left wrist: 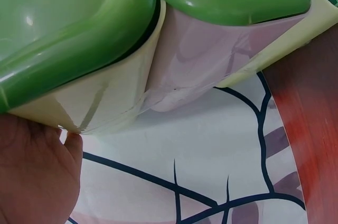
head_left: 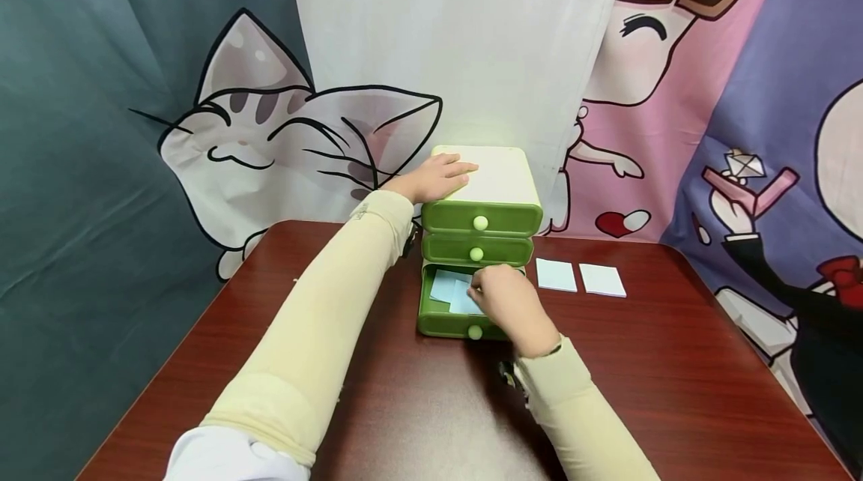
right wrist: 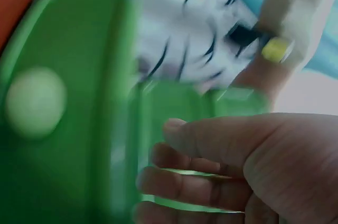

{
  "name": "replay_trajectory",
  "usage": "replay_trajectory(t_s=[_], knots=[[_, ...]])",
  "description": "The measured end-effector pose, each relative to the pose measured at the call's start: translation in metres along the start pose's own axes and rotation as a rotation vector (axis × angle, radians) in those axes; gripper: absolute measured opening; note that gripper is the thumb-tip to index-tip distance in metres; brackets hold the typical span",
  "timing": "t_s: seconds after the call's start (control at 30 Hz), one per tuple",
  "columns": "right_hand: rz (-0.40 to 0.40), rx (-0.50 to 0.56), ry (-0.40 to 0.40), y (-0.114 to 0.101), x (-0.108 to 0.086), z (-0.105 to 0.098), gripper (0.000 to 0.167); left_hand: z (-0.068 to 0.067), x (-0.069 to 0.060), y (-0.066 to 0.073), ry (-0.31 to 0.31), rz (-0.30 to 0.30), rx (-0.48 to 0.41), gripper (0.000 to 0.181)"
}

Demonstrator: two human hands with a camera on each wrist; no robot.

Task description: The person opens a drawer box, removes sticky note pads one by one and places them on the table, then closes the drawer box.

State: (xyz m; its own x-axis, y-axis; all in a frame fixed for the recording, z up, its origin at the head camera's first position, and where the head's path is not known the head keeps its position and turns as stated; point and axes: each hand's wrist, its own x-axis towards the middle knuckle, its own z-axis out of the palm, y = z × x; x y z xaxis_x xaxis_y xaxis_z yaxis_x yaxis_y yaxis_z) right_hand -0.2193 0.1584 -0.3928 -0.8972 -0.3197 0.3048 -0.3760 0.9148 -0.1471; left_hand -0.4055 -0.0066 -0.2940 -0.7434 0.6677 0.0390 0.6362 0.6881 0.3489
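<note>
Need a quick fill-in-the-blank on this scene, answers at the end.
1. The left hand rests on the ____ of the cabinet.
2. Of its three drawers, paper sheets show in the ____ one.
3. The sheets nearest the right hand look light ____.
4. ____ white paper squares lie on the table, right of the cabinet.

Missing words: top; bottom; blue; two.

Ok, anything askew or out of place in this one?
Only slightly: the light-blue notes in the open bottom drawer overlap unevenly rather than lying squarely stacked. No spill or damage shows.

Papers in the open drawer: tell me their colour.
The papers are light blue, shown best in the head view.
</note>
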Motion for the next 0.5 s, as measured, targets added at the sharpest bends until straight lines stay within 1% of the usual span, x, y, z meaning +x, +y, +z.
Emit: replay_trajectory(t_s=[0.07,0.1,0.17,0.23,0.3,0.4,0.5], knots=[[0.050,0.034,-0.067,0.014,0.007,0.007,0.009,0.000,-0.002,-0.001,-0.006,-0.010,-0.016,0.051],[0.071,0.053,-0.106,0.020,0.010,0.011,0.007,0.000,-0.003,-0.001,-0.008,-0.015,-0.022,0.051],[0.104,0.084,-0.184,0.030,0.014,0.018,0.015,0.001,-0.004,-0.001,-0.014,-0.019,-0.022,0.050],[0.129,0.102,-0.230,0.036,0.018,0.024,0.021,0.000,-0.004,-0.002,-0.015,-0.017,-0.016,0.050],[0.154,0.104,-0.248,0.040,0.020,0.030,0.025,0.000,-0.003,-0.002,-0.012,-0.014,-0.011,0.050],[0.199,0.082,-0.260,0.042,0.024,0.037,0.028,-0.001,-0.001,-0.002,-0.014,-0.011,-0.014,0.051],[0.222,0.056,-0.270,0.041,0.026,0.043,0.022,0.000,0.004,-0.004,-0.020,-0.017,-0.005,0.051]])
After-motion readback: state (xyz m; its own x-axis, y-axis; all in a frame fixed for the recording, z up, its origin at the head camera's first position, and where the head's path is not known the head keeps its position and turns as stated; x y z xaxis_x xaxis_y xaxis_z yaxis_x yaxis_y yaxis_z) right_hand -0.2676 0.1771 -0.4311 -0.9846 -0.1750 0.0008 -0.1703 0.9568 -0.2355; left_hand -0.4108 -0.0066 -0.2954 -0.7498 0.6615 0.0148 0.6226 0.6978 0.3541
